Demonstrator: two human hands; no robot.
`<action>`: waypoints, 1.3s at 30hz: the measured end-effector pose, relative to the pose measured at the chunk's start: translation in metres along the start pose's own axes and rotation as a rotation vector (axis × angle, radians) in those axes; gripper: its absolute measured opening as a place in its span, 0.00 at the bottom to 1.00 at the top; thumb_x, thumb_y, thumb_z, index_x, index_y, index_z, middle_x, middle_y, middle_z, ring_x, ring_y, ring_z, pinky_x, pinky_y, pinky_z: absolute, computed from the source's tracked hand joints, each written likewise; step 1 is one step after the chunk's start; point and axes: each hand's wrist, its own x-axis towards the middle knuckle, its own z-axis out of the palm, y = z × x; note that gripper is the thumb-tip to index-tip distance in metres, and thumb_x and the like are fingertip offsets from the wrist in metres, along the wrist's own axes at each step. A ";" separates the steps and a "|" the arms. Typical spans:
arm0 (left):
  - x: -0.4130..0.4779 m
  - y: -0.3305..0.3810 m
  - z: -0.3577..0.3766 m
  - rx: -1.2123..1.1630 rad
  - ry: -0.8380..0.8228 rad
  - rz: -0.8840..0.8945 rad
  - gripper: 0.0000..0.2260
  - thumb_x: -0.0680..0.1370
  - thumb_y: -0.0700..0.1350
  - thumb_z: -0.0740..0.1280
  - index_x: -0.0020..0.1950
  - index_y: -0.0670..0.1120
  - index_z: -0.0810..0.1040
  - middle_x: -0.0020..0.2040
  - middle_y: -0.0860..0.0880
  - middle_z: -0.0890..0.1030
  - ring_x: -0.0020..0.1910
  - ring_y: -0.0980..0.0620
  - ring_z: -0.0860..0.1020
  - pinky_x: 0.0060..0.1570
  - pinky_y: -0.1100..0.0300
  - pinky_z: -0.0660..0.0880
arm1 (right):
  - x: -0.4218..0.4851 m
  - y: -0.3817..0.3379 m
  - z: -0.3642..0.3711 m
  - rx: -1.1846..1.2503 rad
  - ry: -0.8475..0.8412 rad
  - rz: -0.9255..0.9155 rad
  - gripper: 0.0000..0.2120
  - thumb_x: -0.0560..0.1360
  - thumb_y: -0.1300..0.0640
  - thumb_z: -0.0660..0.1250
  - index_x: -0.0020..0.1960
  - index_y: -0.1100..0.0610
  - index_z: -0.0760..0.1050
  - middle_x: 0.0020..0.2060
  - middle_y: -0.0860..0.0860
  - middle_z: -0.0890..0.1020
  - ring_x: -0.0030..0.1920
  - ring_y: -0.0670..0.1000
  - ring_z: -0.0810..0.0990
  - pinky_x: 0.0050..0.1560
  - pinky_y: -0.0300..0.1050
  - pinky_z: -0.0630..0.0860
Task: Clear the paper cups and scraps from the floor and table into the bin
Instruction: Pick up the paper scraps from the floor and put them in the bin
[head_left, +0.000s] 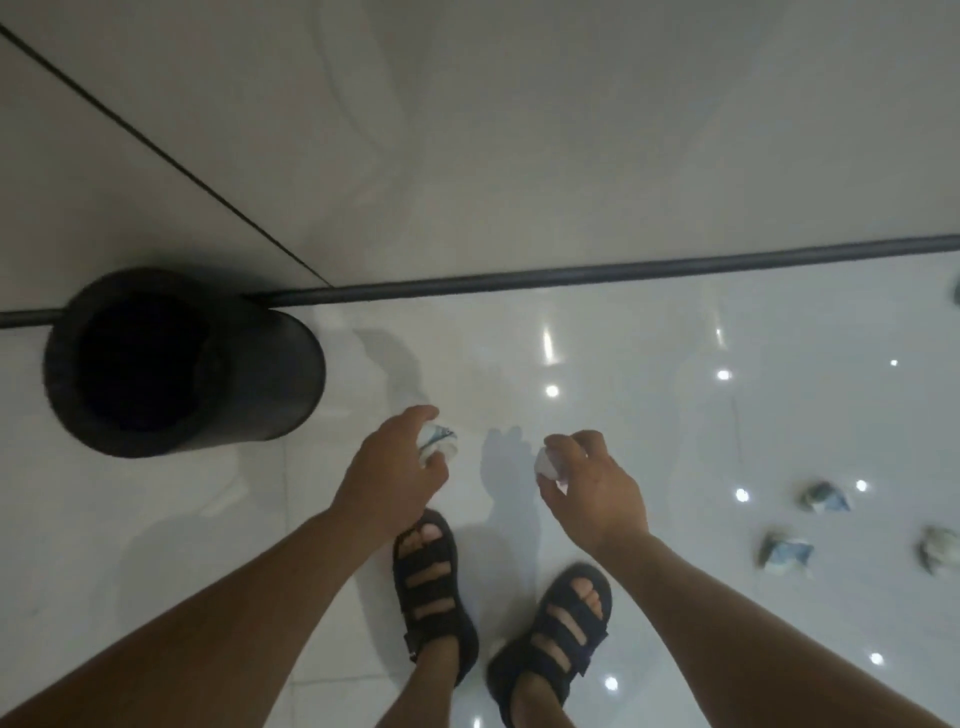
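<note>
— Down by the feet, black sandals (434, 587) stand on the glossy white floor (623, 364). Just beyond them, the left hand (395, 467) grips a crumpled paper cup (439, 441) with blue print.
— And the right hand (592, 483) pinches a white paper scrap (545, 462) in curled fingers. Both loads are held up off the tiles.
— Off right, three crumpled scraps (826, 498) lie on the floor. Further out left, the black bin (280, 364) stands open-mouthed by the dark skirting strip (571, 275).

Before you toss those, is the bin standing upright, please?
Upright: the bin stands on the floor, its open mouth facing up.
</note>
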 end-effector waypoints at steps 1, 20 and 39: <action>-0.010 0.015 -0.019 -0.015 0.031 0.007 0.21 0.76 0.44 0.66 0.69 0.48 0.69 0.64 0.46 0.75 0.60 0.47 0.74 0.61 0.53 0.71 | -0.009 -0.017 -0.023 0.009 0.009 -0.032 0.16 0.78 0.46 0.63 0.65 0.47 0.70 0.60 0.49 0.71 0.46 0.51 0.79 0.42 0.40 0.75; -0.111 -0.048 -0.262 -0.247 0.353 -0.212 0.21 0.78 0.45 0.67 0.69 0.47 0.68 0.62 0.46 0.76 0.60 0.49 0.76 0.54 0.63 0.72 | -0.056 -0.341 -0.110 0.124 0.059 -0.367 0.21 0.77 0.45 0.66 0.69 0.46 0.68 0.63 0.46 0.70 0.47 0.45 0.76 0.44 0.29 0.68; -0.049 -0.182 -0.335 -0.087 0.071 -0.146 0.32 0.75 0.50 0.69 0.75 0.51 0.58 0.68 0.45 0.68 0.64 0.48 0.72 0.57 0.60 0.71 | 0.015 -0.423 -0.005 0.142 -0.096 -0.072 0.34 0.76 0.42 0.65 0.77 0.44 0.53 0.76 0.49 0.57 0.65 0.55 0.74 0.59 0.46 0.75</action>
